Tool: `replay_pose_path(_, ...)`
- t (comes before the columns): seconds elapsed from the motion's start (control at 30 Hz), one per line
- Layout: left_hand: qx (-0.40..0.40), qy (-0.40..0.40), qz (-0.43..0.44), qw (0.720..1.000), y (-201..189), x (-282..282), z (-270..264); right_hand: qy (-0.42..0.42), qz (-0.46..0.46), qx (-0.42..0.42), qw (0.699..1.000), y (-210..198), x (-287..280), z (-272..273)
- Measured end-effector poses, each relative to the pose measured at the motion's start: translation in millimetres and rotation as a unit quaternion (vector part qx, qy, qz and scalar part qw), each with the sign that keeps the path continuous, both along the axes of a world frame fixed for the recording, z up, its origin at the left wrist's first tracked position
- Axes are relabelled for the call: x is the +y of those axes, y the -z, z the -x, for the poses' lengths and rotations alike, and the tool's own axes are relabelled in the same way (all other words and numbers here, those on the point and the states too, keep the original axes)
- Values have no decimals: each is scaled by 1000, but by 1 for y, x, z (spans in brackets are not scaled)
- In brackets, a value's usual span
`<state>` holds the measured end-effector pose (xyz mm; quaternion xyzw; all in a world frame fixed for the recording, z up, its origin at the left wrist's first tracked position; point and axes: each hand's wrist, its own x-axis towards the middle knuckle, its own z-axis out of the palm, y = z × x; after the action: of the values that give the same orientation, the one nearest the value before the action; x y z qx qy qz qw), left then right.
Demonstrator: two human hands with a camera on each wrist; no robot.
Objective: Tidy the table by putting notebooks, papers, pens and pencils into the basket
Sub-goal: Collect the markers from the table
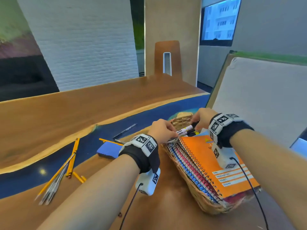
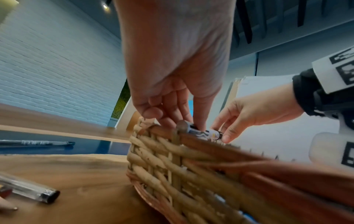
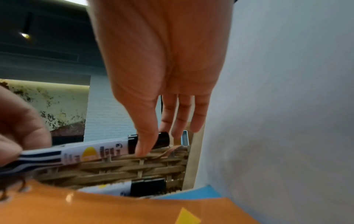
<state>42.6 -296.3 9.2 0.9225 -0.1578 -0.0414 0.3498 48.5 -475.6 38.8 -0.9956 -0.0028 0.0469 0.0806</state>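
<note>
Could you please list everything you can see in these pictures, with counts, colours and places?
basket: one, tan wicker, on the table's near right
notebooks: several spiral-bound, orange on top, in the basket
markers: a few, white with black caps, at the basket's far end, one held above the rim
pencils: several, yellow, loose on the left
pens: at least two, dark, left of the basket
eraser: one, blue, left of the basket
table: one, brown wood with a blue band
left hand: pinches one marker end
right hand: pinches its cap end
</note>
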Motion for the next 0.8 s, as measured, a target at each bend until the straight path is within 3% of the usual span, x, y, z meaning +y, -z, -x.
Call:
replay_pose_path(0.3,-15,50,-105,993,12,4,-12,-25,-31,42,998,21,9,-17)
replay_pose_path(0.43,-30,55,-95,993,14,6,-8,1,-32,32,999,17,16,-15)
replay_pose_path(0.6,-73,21,-26,997,-3,33,-2,-22,-64,-29,997,-5,39,-10)
replay_pose_path(0.8,-109,-45,-63,991,-30,108,20,-111,-121,-46,985,-24,94,4)
